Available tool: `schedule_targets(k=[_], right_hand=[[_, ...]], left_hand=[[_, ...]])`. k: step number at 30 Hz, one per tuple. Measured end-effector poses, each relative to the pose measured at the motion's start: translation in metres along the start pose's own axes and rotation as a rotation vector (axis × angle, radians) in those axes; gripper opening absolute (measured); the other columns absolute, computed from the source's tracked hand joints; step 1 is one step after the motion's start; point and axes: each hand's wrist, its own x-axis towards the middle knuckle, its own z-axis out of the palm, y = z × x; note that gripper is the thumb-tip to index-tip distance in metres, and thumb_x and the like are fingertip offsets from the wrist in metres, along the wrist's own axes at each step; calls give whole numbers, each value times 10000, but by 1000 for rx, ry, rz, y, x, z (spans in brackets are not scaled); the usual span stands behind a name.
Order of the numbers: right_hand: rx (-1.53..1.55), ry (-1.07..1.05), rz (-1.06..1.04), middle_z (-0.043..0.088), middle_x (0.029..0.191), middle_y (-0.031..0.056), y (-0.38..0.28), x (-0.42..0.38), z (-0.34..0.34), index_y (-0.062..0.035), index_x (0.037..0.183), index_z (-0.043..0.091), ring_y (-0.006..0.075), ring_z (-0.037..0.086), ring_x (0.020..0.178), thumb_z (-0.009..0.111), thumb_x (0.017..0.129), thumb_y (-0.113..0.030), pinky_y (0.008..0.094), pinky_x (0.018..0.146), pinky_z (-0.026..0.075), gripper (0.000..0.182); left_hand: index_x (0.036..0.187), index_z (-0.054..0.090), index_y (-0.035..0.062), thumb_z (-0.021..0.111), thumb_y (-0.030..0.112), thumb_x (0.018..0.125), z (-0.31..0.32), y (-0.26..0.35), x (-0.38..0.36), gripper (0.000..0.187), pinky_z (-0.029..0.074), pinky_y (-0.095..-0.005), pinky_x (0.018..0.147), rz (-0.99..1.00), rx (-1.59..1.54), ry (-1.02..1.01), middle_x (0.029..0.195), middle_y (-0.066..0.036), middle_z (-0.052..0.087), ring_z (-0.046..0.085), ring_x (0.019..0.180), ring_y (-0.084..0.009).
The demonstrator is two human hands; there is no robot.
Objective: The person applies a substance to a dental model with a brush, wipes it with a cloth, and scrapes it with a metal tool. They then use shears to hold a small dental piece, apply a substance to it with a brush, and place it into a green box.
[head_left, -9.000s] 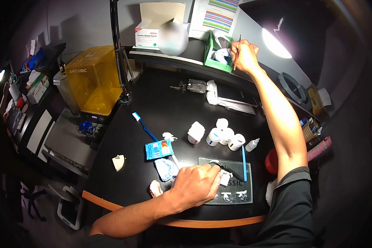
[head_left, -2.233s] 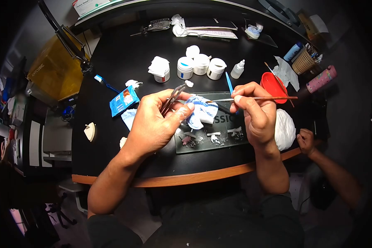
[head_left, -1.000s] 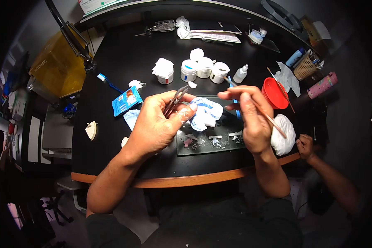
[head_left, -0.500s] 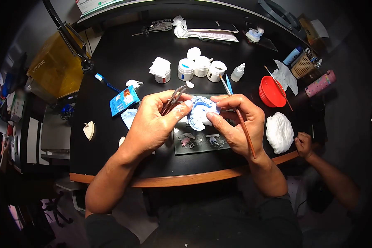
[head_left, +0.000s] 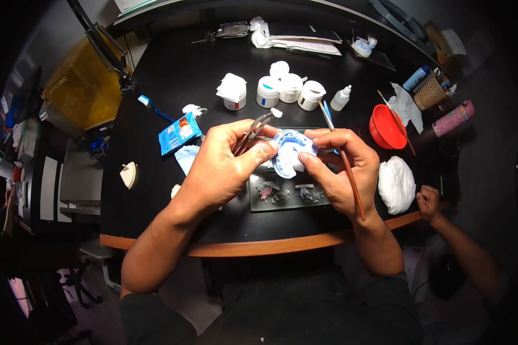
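Note:
Between both hands, above a dark glass slab (head_left: 265,204), sits a blue-and-white horseshoe-shaped dental impression (head_left: 288,165). My left hand (head_left: 213,164) is closed, its thumb and fingertips on the impression's left side. It also keeps a pair of tweezers (head_left: 252,135) whose tips point up and away, with a small white tuft (head_left: 277,113) at the end. My right hand (head_left: 345,169) pinches the impression's right side. A brown-handled brush (head_left: 353,183) lies across its fingers, handle end towards me. Pink and grey smears of material (head_left: 267,194) lie on the slab.
White jars (head_left: 267,95) and a dropper bottle (head_left: 341,99) stand behind the slab. Rightward are a red bowl (head_left: 387,126), a white wad (head_left: 397,187) and another person's hand (head_left: 429,202). Leftward lie a blue packet (head_left: 179,133), a toothbrush (head_left: 154,108) and a cast piece (head_left: 128,175).
The whole view has shifted slightly, so everything on the table appears further right. Both hands keep the same hold on the impression, tweezers and brush.

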Motion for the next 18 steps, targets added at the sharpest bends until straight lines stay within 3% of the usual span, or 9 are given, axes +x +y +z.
schedule_targets(k=[2,8,11,14,18], right_hand=[[-41,1,-6,712,1121,187,-6,0,3,27,1047,658,163,703,991,806,837,50,288,831,632,257],[-50,-22,-18,695,1157,185,2,-1,-1,24,1068,656,167,695,1025,801,843,46,293,849,629,269],[-23,-2,-13,675,1189,182,4,-2,-2,20,1096,651,176,680,1062,788,850,40,296,873,607,282],[-84,29,-45,662,1207,178,-6,-1,-3,19,1130,648,196,648,1134,752,869,25,297,920,542,281],[28,102,-44,735,1004,156,-3,2,-13,43,1251,597,154,648,958,466,1020,-194,290,843,454,356]], left_hand=[[1174,686,-48,708,109,961,0,2,-1,266,532,-245,875,-14,12,2,946,-37,738,681,903,-79],[1178,678,-47,728,102,949,-1,4,-1,278,529,-238,850,-36,95,-1,924,-46,736,677,876,-81],[1110,702,-54,753,88,932,0,0,0,233,479,-184,645,8,23,36,842,-23,701,604,729,-24],[1096,704,-51,749,96,940,2,3,0,219,465,-182,634,12,31,77,818,-8,695,592,709,-19],[1089,706,-48,755,98,933,1,4,-2,219,456,-181,629,9,63,78,809,-1,692,582,699,-15]])
